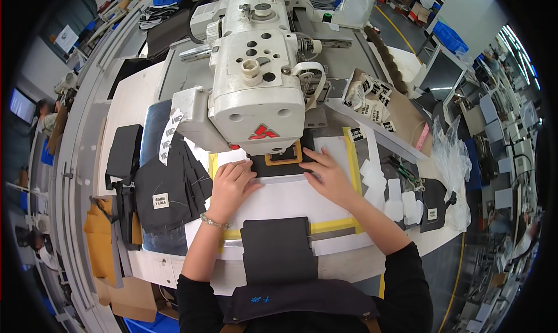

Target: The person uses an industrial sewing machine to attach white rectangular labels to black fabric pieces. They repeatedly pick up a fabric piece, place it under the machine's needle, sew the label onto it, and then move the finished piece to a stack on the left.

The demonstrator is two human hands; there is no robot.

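Observation:
A white industrial sewing machine [256, 100] stands over the work plate in front of me. Under its head lies a black fabric piece [264, 169], with an orange-yellow rectangular frame [283, 156] pressed on top. My left hand [231, 184] rests at the fabric's left edge, fingers stretched and thumb apart. At the right edge, my right hand [326, 175] lies with fingers spread, the tips touching the fabric. Neither hand grips anything. The white work plate [279, 200] bordered with yellow tape spreads beneath both. More black fabric [276, 248] hangs over the table's near edge by my lap.
Left of the plate sit stacked black fabric pieces [168, 187], one bearing a white label, and a mustard-coloured piece [100, 240]. An open box of labels [372, 106] stands at the right. Beyond it are a clear plastic bag [452, 158] and a labelled black piece [433, 202].

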